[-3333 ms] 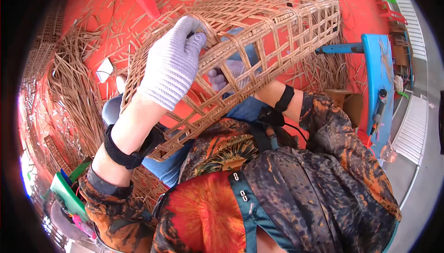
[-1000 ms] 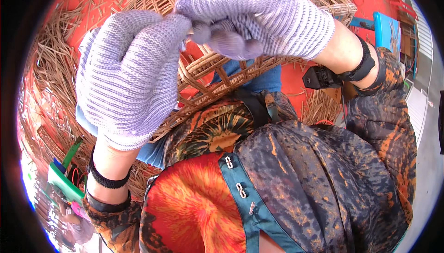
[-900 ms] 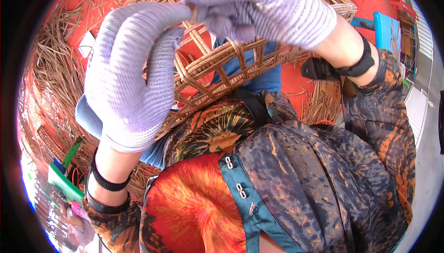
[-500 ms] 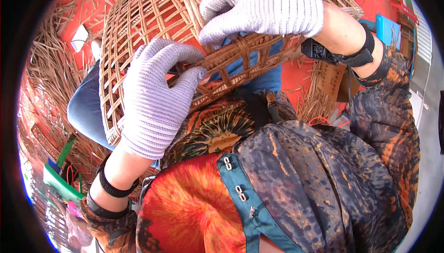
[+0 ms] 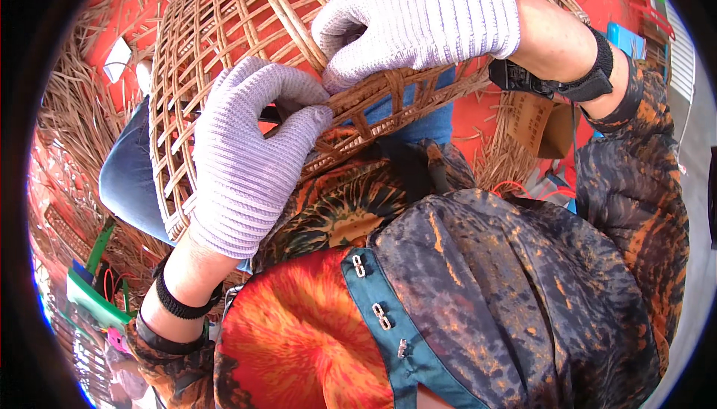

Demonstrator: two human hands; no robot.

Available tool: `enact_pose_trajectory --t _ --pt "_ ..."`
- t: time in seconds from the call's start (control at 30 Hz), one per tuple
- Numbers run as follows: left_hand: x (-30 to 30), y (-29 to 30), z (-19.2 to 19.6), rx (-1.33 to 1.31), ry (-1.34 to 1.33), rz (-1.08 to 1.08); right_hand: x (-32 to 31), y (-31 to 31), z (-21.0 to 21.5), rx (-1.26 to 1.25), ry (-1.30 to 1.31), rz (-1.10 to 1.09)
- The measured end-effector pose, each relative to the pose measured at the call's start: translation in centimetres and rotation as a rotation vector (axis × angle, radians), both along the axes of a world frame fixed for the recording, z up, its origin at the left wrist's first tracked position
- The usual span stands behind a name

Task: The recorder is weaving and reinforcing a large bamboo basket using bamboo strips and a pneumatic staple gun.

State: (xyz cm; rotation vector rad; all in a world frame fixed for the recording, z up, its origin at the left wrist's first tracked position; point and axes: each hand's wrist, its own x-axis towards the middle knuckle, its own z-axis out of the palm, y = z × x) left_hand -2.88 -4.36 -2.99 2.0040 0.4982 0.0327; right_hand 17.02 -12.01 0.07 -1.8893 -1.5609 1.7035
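Observation:
A brown open-weave wicker basket (image 5: pixel 287 13) rests over my lap, its thick plaited rim (image 5: pixel 373 99) turned toward me. My left hand (image 5: pixel 243 159), in a pale ribbed knit glove, is closed on the rim, with thumb and fingertips pinching it. Just right of it, my gloved right hand (image 5: pixel 418 20) reaches in from the right. Its thumb and fingers are pinched together right at the rim. Whatever lies between those fingertips is hidden. The two hands' fingertips nearly meet.
Loose wicker strips (image 5: pixel 82 103) are heaped on the red floor at the left. At the right stand an open cardboard box (image 5: pixel 549 129) and a blue object (image 5: pixel 626 39). A green container (image 5: pixel 97 301) sits at lower left.
My right hand has come down slightly, bringing its fingertips onto the rim beside my left fingertips. The basket and left hand have shifted a little to the left.

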Motion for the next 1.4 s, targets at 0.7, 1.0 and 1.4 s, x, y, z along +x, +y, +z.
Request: enact_pose_trajectory --t 0.7,1.0,1.4 --pt "0.8 0.4 0.1 -0.095 0.037 0.027 1.0 0.5 0.4 -0.088 0.059 -0.007" --pt "0.3 1.3 -0.2 -0.162 0.028 0.126 1.2 0.1 0.0 -0.043 0.058 -0.045" --pt "-3.8 2.4 1.5 0.219 -0.114 -0.243 -0.4 -3.3 -0.3 0.107 0.053 -0.241"
